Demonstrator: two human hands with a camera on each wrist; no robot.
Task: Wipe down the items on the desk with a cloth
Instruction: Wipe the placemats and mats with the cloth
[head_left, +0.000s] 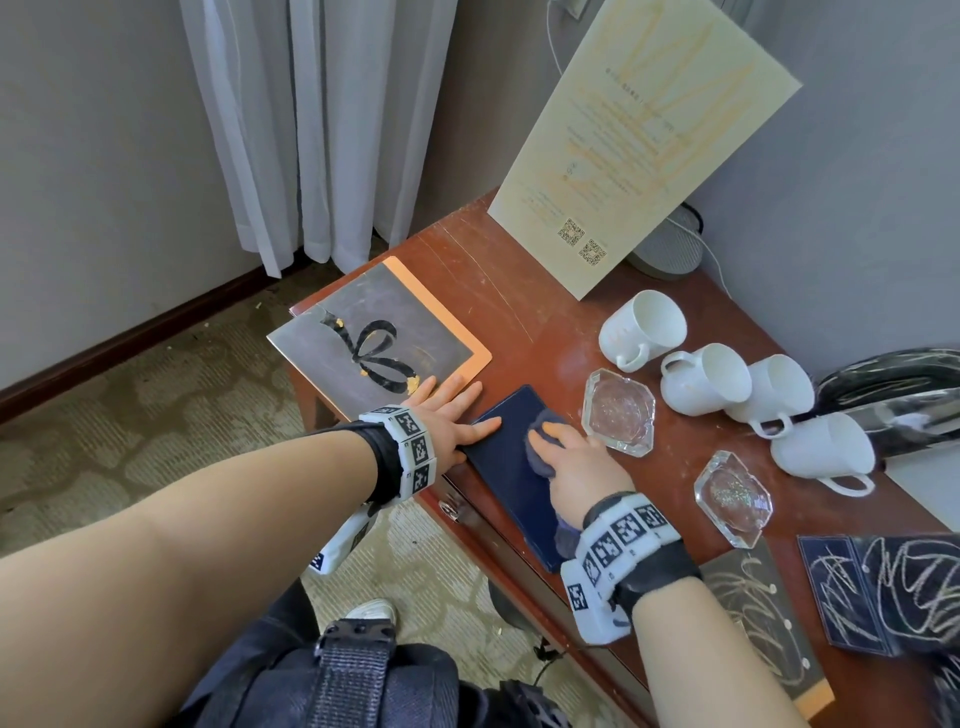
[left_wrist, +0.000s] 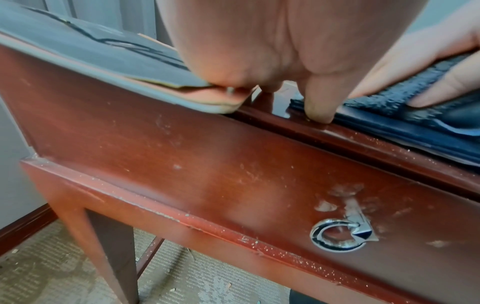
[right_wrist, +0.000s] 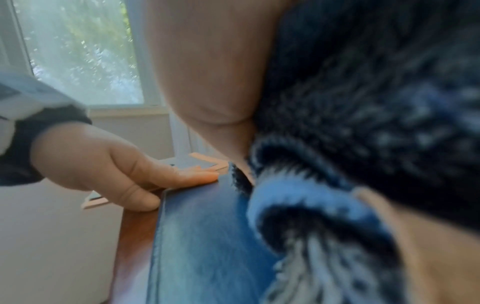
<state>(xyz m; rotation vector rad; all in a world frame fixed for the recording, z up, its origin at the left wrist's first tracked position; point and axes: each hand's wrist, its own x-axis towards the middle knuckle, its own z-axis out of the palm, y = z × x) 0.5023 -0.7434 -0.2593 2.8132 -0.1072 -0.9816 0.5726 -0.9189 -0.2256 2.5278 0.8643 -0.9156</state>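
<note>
Pressing the cloth (head_left: 540, 447) onto the dark blue folder (head_left: 511, 467), the right hand (head_left: 582, 467) is curling round it. Left hand (head_left: 447, 421), fingers flat, is bracing the folder's left edge at the desk's (head_left: 519, 312) near rim; glass ashtray (head_left: 618, 410) just right.

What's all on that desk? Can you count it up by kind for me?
White mugs: 4
Glass ashtrays: 2
Flat folders and boards, including the dark blue folder being wiped: 4
Upright notice card: 1
Cloth under the right hand: 1
Round grey device: 1
Total: 13, plus a dark item cut off at the right edge.
</note>
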